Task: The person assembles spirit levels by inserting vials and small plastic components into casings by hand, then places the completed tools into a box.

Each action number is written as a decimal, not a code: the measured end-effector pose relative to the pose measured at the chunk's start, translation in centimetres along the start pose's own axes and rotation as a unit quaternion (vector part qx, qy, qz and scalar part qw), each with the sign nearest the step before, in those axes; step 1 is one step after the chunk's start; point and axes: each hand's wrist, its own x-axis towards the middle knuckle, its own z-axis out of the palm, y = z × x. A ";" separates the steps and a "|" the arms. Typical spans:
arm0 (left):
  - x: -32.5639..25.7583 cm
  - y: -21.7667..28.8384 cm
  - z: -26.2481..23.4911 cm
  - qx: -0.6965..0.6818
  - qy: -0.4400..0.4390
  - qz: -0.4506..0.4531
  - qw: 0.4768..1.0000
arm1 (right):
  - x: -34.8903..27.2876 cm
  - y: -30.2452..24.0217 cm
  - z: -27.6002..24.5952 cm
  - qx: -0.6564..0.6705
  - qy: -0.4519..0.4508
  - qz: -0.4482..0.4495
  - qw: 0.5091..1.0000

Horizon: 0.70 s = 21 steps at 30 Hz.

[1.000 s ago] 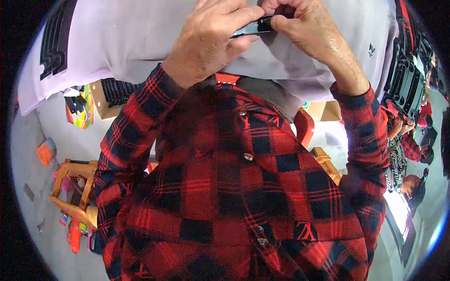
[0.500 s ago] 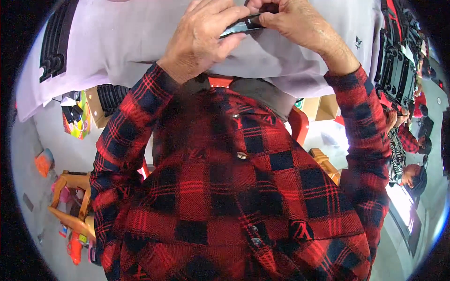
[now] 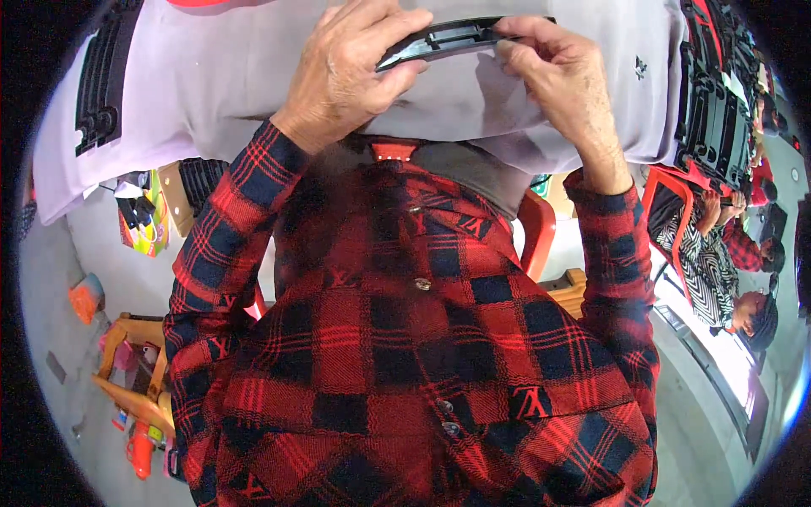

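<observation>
A long, slightly curved black plastic strip (image 3: 452, 36) with cross ribs and a shiny inner face is held above the pale table cover. Its left end sits between the thumb and fingers of my left hand (image 3: 338, 76). Farther along, the thumb and index finger of my right hand (image 3: 566, 76) pinch together at the strip's right part. Whether a small piece lies between those right fingertips is hidden. The strip's right tip shows beyond the right hand.
Black strips (image 3: 106, 80) lie side by side on the table cover (image 3: 211, 76) at far left. More black parts (image 3: 718, 127) line the right side, where a person in a patterned top (image 3: 701, 253) sits. A red chair (image 3: 534, 232) and wooden stool (image 3: 135, 380) stand below.
My right hand has moved right and toward me, away from the left hand, uncovering more of the strip. The left hand has shifted slightly left, still gripping its end.
</observation>
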 end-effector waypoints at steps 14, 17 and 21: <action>-0.2 -0.6 0.4 0.008 -0.047 -0.024 0.999 | -0.2 -0.9 0.3 0.151 -0.087 0.090 0.980; -0.4 -1.4 0.7 0.066 0.008 0.046 0.997 | -0.2 -2.8 0.7 0.043 -0.075 0.095 0.992; -0.9 0.0 -0.2 0.079 0.015 0.005 0.997 | -1.2 -4.0 1.7 0.099 -0.012 0.094 0.991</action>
